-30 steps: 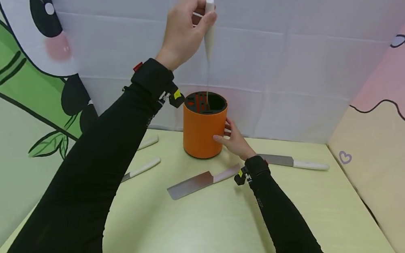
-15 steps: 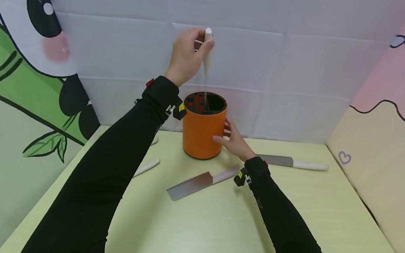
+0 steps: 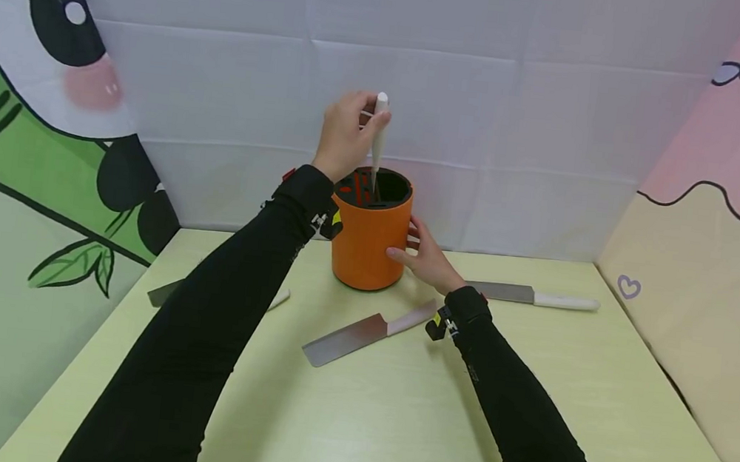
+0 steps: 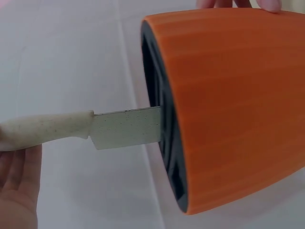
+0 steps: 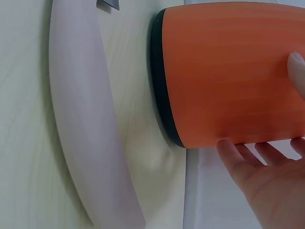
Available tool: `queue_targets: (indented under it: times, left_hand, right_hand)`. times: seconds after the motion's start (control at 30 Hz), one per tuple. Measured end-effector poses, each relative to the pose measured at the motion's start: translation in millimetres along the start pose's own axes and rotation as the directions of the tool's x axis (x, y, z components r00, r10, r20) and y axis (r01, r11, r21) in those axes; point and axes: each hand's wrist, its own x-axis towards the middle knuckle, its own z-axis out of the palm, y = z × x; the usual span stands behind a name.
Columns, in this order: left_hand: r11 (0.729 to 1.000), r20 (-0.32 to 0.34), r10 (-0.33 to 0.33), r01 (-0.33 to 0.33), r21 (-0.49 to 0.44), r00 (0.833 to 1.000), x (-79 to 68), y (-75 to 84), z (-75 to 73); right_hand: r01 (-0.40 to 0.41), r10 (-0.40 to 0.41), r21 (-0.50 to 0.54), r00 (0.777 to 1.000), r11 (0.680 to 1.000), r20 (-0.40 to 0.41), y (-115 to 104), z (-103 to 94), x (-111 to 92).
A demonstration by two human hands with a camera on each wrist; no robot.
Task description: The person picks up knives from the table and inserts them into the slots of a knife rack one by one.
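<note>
My left hand (image 3: pixel 347 138) grips the white handle of a knife (image 4: pixel 127 128) held upright above the knife block. Its blade is partly inside a slot of the block's black top; the lower part is hidden. The knife block (image 3: pixel 370 249) is an orange cylinder with a black and red slotted top, standing upright near the back wall. My right hand (image 3: pixel 432 261) holds the block's right side, thumb toward the front and fingers further back. In the right wrist view, the thumb and fingertips (image 5: pixel 228 150) touch the orange wall.
A cleaver (image 3: pixel 349 339) lies in front of the block, its handle (image 5: pixel 90 119) close by my right wrist. Another knife (image 3: pixel 564 302) lies at the right. A blade (image 3: pixel 163 293) and a white handle (image 3: pixel 279 298) show beside my left sleeve. A cloth wall (image 3: pixel 552 144) rises behind.
My left hand has lowered the knife, and its blade has slid deeper into the block. The right hand has stayed on the block's side.
</note>
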Motion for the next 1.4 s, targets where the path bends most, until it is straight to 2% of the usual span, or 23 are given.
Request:
queue_targets:
  times: [0.2, 0.53, 0.97, 1.23, 1.4]
  left_hand:
    - [1.0, -0.001, -0.008, 0.008, 0.011, 1.0, -3.5, -13.9, 6.0]
    - [0.998, 0.02, -0.053, 0.052, 0.032, 0.998, -14.8, -26.1, 13.6]
    - [0.998, 0.008, -0.064, 0.064, 0.024, 0.998, -17.6, -33.7, 19.7]
    - [0.988, -0.005, -0.152, 0.152, 0.029, 0.988, -13.9, -35.5, 21.4]
    - [0.982, 0.045, -0.19, 0.189, 0.024, 0.981, -13.1, -35.0, 23.0]
  right_hand:
    - [0.002, -0.002, -0.005, 1.0, 1.0, -0.001, -1.3, 2.9, 1.4]
    - [0.006, -0.006, -0.023, 1.0, 1.0, -0.009, -3.4, 3.9, -0.3]
    - [-0.021, 0.021, -0.034, 1.0, 0.999, -0.009, -2.6, 3.1, -2.9]
    - [-0.005, 0.005, -0.035, 1.0, 0.999, -0.004, -1.9, 3.6, -2.2]
    - [-0.012, 0.012, -0.044, 1.0, 0.999, -0.001, -0.9, 2.5, -2.3]
